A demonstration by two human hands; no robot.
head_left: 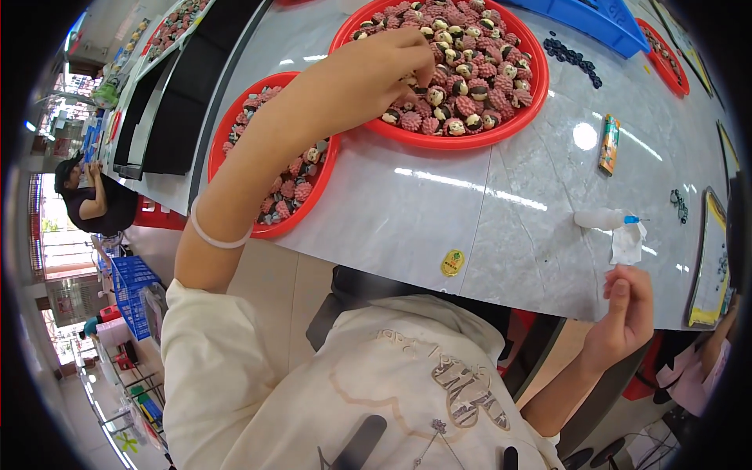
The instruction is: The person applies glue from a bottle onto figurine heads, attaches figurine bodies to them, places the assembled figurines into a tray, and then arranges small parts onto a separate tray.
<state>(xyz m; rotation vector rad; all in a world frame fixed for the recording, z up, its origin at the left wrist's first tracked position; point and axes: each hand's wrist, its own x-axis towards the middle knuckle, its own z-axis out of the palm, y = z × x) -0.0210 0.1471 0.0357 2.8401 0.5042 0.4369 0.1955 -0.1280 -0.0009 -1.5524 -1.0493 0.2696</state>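
Small pink-ridged figurines [467, 107] fill large red basin [462, 142]. Left hand [370, 74] over basin's left side, fingers curled; cannot tell if gripping. Right hand [623, 317], beyond basin's lower right, fingers bent; grip unclear. Figurines likely light, stiff; pinch ridged sides.

Orange-green packet [609, 146] on grey table [392, 215] — gold sticker [452, 263] near edge — blue basket [133, 286] off at left.

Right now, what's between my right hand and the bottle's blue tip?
The head view shows white paper between your right hand and that blue tip.
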